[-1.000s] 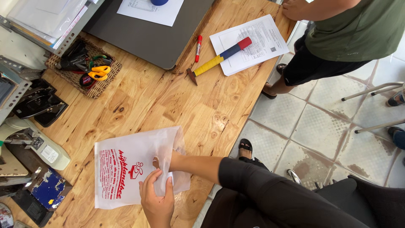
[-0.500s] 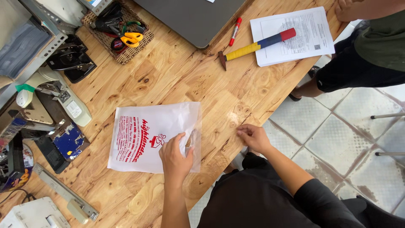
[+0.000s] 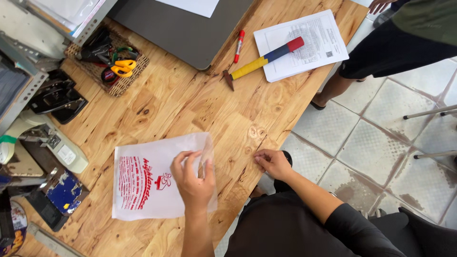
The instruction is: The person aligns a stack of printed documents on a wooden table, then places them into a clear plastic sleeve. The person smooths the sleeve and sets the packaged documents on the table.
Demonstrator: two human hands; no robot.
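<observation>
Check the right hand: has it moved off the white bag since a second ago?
Yes. The right hand moved right, off the white bag, to the table edge.

The surface (image 3: 190,109) is pale honey wood with darker knots and streaks of grain. On it lies a white plastic bag (image 3: 143,183) printed in red, with lines of red lettering and a small red figure. The hammer (image 3: 264,61) has a yellow handle that turns blue and ends in a red tip. Beside it lies a marker (image 3: 239,45), red with a white middle. The paper sheets (image 3: 302,43) are white with fine black print. A brown woven basket (image 3: 112,62) holds yellow-handled scissors (image 3: 124,66) and black tools. A flat grey mat (image 3: 190,26) covers the far part. The floor tiles (image 3: 381,143) are pale grey with darker speckled patches.
</observation>
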